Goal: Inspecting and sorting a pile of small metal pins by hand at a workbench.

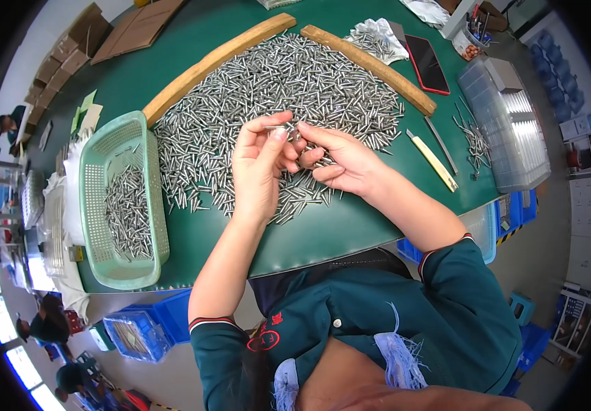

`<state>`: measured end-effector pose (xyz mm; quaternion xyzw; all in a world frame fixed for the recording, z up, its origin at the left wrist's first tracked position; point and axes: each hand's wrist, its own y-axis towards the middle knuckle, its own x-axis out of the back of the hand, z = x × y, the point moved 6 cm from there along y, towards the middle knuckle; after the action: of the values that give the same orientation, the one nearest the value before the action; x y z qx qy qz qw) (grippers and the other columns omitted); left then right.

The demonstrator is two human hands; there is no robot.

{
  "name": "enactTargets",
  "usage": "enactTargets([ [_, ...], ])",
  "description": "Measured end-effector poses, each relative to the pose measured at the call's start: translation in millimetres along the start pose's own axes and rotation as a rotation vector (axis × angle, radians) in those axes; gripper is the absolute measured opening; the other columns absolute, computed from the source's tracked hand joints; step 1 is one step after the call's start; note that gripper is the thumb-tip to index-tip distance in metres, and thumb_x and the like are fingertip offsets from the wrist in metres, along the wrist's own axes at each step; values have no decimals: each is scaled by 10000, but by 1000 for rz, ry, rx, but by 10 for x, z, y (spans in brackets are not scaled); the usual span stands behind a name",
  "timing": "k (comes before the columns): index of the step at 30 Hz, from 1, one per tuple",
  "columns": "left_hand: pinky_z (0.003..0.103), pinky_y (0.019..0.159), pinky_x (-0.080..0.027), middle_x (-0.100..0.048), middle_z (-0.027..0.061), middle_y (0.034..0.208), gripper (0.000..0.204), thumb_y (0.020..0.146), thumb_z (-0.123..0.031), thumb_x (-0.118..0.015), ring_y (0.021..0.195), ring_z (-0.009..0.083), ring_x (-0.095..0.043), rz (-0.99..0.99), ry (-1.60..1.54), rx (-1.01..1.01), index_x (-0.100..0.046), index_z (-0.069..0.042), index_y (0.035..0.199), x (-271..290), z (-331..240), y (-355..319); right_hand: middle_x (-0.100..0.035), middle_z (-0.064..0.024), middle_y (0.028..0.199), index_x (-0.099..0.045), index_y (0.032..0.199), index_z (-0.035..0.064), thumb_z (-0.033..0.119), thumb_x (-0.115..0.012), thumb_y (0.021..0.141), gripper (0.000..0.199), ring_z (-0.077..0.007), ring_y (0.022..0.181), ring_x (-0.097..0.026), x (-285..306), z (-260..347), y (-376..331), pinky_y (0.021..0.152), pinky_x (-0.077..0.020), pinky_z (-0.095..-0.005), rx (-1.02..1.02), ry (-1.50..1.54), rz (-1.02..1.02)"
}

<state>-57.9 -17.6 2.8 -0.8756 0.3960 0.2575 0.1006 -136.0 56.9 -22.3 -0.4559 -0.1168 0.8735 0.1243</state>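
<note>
A wide heap of small metal pins (275, 79) covers the middle of the green table. Over its near part, my left hand (261, 154) and my right hand (340, 161) meet, fingertips almost touching. My left thumb and forefinger pinch a small metal pin, which points toward the right hand. The fingers of my right hand are curled, with several more pins showing in them. Fingers partly hide the pieces, so their exact shape is hard to see. Left of the heap stands a pale green perforated basket (92, 205) with many similar pins (129, 212) inside.
Two wooden bars (216, 65) (371, 65) border the heap's far side. To the right lie a yellow-handled cutter knife (432, 161), a red-edged phone (427, 65), loose metal rods (475, 140) and a clear plastic drawer case (494, 130). Blue crates (148, 329) stand below the table's left edge.
</note>
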Motion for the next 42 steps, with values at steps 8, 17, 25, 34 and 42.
enactTargets([
  [8,185,515,-432,-577,90,960,160,860,-68,-513,619,59,-501,-74,64,-27,-492,-35,1015,132,-76,39,-496,-12,791,-496,877,54,221,-491,884,167,-27,579,-438,-23,-68,23,306,-247,-122,-169,359,102],
  [17,180,529,-423,-585,64,935,155,857,-74,-528,637,56,-509,-51,126,-16,-520,-37,1007,92,-54,17,-450,-18,796,-503,864,47,267,-477,889,223,-46,610,-394,-106,51,-76,343,-240,-120,11,5,-29],
  [25,195,587,-453,-509,47,948,141,806,-3,-573,696,75,-553,45,775,-382,-575,-20,946,-47,-195,-55,-460,22,785,-518,937,44,227,-509,892,189,-8,605,-405,-29,52,-36,368,-242,-114,89,-150,-89],
  [34,174,517,-415,-512,53,920,202,769,23,-603,612,55,-516,76,887,-494,-578,-31,962,-139,-220,-127,-483,22,793,-520,970,73,224,-514,888,172,-14,596,-425,-37,-49,-54,332,-234,-104,-77,68,-30],
  [42,177,461,-379,-520,51,910,336,751,20,-626,517,35,-433,85,781,-585,-558,-47,1073,-133,-290,-133,-500,15,806,-524,941,82,283,-534,869,214,-34,580,-437,48,-142,22,312,-238,-114,-260,388,17],
])
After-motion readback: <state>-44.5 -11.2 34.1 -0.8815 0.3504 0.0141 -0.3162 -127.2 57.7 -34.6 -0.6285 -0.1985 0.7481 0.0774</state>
